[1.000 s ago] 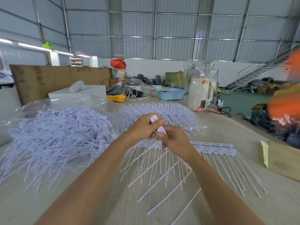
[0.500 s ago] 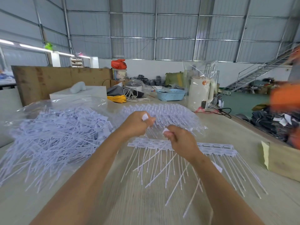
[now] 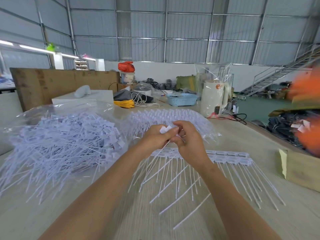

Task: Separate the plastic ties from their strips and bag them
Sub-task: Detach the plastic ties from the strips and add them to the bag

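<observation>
No legible writing anywhere; orange emblem on white electric kettle [image 3: 213, 99], text unreadable.

Left hand [image 3: 155, 138] and right hand [image 3: 187, 142] together above table [image 3: 233, 134], fingers curled, both pinching white plastic ties [image 3: 165, 129] by flat heads; exact number held unclear, at least two heads visible.

Tie strip [image 3: 228, 155] flat on table beneath hands, tails fanned toward viewer, too many to count.

One clear bag [image 3: 52, 135] of loose ties at left. One further clear-wrapped bundle of strips [image 3: 164, 116] behind hands.

One blue basket [image 3: 181, 99], one yellow cable coil [image 3: 124, 103] farther back.
</observation>
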`<action>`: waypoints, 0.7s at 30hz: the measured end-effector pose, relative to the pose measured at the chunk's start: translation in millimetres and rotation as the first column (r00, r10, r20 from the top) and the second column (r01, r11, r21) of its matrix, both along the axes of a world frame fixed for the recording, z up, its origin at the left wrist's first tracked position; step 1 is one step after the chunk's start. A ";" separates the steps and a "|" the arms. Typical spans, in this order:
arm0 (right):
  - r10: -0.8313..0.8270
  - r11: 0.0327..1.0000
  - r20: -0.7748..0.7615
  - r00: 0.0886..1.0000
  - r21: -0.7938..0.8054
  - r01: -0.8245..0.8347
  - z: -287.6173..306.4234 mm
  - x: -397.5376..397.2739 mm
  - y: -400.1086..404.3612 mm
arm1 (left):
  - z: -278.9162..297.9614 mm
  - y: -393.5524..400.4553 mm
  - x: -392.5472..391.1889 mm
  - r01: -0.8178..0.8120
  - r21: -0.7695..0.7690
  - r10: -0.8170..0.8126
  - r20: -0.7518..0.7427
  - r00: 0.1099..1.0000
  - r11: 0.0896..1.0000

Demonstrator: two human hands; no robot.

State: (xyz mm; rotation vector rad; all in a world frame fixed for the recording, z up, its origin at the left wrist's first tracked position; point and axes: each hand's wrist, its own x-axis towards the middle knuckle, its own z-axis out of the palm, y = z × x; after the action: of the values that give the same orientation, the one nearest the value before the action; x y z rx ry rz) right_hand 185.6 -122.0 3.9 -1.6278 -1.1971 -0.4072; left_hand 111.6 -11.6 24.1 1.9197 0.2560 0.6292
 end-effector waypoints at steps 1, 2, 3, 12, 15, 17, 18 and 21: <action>-0.022 1.000 -0.019 1.000 -0.002 0.022 -1.8 0.6 1.5 | -0.8 0.2 1.8 -0.035 0.023 0.034 0.011 0.999 0.999; -0.050 0.999 -0.044 0.998 -0.019 0.049 -3.6 1.9 2.9 | -1.0 0.4 3.2 -0.064 0.049 0.062 0.033 0.998 0.997; -0.088 0.995 -0.072 0.994 -0.057 0.084 -5.1 4.0 3.6 | -0.9 0.6 3.8 -0.083 0.066 0.079 0.065 0.995 0.994; -0.066 0.977 -0.094 0.993 -0.208 0.045 -3.7 5.6 -0.5 | -2.0 -1.5 2.9 -0.031 0.012 0.030 0.093 0.995 0.999; -0.122 0.954 -0.009 0.993 -0.277 0.115 -2.8 5.3 -2.1 | 2.7 -2.7 2.2 -0.073 0.064 0.069 0.064 0.996 0.995; -0.197 0.901 0.217 0.956 -0.345 0.264 -3.5 5.4 -5.7 | 5.2 -0.2 2.3 -0.122 0.220 0.122 0.015 0.992 0.968; -0.209 0.879 0.314 0.926 -0.354 0.318 -3.7 6.1 -7.6 | 5.9 1.7 1.8 -0.144 0.278 0.153 -0.011 0.988 0.950; -0.202 0.904 0.240 0.950 -0.328 0.275 -3.3 8.7 -11.8 | 6.3 11.5 -2.1 -0.176 0.130 0.176 0.009 0.984 0.976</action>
State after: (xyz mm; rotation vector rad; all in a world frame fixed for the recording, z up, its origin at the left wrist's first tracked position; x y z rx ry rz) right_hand 194.3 -133.8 0.6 -2.1044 -1.2784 -0.5437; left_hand 109.6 0.0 30.4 2.0380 0.3986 0.7774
